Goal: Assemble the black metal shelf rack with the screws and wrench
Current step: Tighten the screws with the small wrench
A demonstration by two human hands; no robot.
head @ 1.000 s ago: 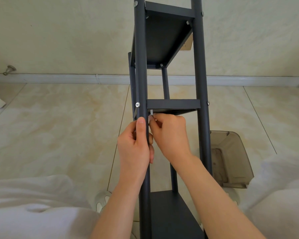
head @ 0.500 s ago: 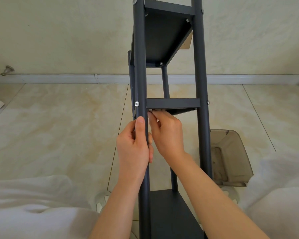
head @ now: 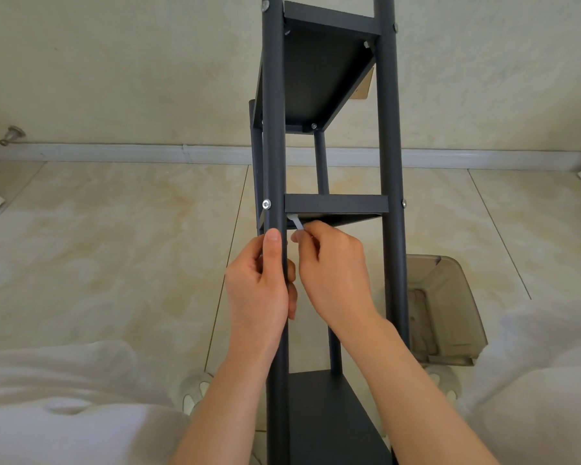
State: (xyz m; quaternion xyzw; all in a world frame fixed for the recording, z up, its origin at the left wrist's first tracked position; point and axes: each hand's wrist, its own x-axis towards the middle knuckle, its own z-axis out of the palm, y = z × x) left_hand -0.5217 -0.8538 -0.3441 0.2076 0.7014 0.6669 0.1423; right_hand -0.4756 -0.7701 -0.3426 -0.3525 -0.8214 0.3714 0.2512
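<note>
Tiled floor, rack (head: pixel 329 209) upright near wall: left hand (head: pixel 260 283) wraps the front post (head: pixel 275 146) to steady it while right hand (head: pixel 332 266) pinches the wrench (head: pixel 296 224) under the middle shelf (head: pixel 336 208), likely tightening a screw.

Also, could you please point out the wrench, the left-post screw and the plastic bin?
wrench (head: pixel 297 224): head view, bare shaft.
left-post screw (head: pixel 266 204): head view, screw head.
plastic bin (head: pixel 463 297): head view, right wall.
</note>
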